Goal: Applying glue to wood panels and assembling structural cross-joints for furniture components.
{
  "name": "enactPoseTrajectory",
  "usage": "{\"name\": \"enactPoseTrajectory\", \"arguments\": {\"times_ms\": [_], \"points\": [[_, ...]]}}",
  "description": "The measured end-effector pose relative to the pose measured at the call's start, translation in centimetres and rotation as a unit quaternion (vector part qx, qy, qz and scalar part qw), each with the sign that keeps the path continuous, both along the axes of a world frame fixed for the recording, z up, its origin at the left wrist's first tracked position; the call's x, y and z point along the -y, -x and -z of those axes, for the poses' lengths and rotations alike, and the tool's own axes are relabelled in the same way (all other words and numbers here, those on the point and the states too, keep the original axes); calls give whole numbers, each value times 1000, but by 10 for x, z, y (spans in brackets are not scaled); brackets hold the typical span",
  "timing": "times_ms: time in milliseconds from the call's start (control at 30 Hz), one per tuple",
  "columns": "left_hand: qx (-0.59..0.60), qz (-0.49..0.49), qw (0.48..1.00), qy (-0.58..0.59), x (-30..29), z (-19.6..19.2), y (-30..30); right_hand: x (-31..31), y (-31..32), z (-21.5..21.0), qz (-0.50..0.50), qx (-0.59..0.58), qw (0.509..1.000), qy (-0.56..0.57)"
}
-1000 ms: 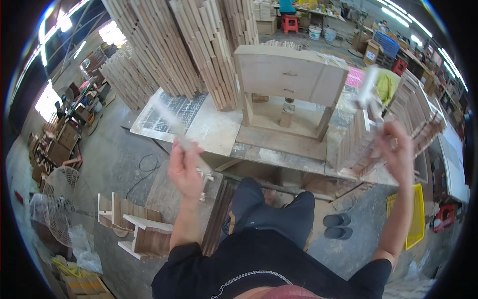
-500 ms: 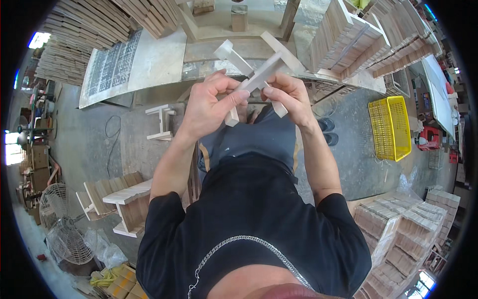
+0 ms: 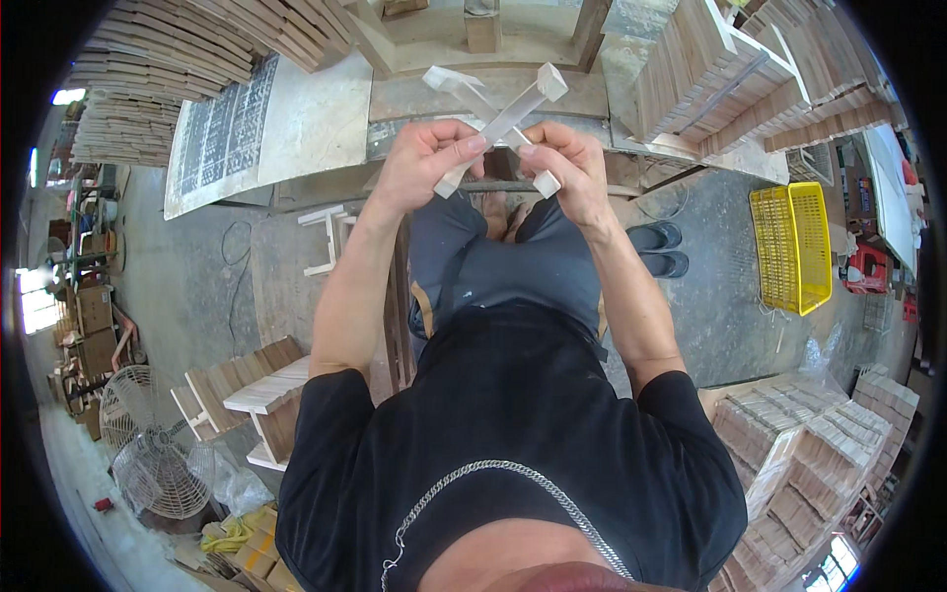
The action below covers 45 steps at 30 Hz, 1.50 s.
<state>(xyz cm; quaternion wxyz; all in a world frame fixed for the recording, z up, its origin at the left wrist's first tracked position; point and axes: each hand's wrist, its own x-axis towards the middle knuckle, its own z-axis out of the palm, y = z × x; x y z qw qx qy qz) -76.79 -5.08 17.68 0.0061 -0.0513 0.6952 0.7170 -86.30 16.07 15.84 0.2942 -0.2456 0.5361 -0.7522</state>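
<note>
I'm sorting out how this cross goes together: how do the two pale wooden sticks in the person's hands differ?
The upper stick slants from lower left to upper right and lies on top at the crossing; the under stick slants from upper left to lower right and passes beneath. The left hand pinches the upper stick's lower end; the right hand holds the under stick's lower end. Both are pale, square-edged and similar in thickness.

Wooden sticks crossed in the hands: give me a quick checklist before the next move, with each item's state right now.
1. Left hand grips one pale wooden stick: ok.
2. Right hand grips the other stick: ok.
3. Sticks cross each other in an X: ok.
4. Crossing point seated flush: cannot tell, fingers cover part of it.
5. Sticks held clear above the workbench: ok.
6. Floor at the feet free: not ok, sandals lie nearby.
</note>
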Motion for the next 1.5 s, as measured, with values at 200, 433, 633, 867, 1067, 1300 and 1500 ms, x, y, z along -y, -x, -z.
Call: {"name": "enactPoseTrajectory", "arguments": {"times_ms": [200, 433, 633, 867, 1067, 1300, 1500], "points": [[51, 48, 985, -155, 17, 18, 13, 17, 12, 21, -6, -17, 1000, 14], [-134, -154, 978, -49, 25, 36, 26, 54, 52, 34, 74, 81, 994, -7], [-84, -230, 912, 328, 37, 31, 67, 102, 107, 44, 97, 51, 992, -63], [-66, -225, 886, 399, 85, 40, 143, 146, 162, 42, 176, -5, 980, -91], [-66, -192, 889, 410, 87, 47, 168, 112, 151, 31, 356, -230, 875, -232], [-139, -191, 898, 370, 95, 33, 168, -25, 11, 8, 292, -390, 833, -262], [-124, -209, 877, 414, 101, 51, 184, -127, -57, 32, 327, -268, 825, -376]]}}
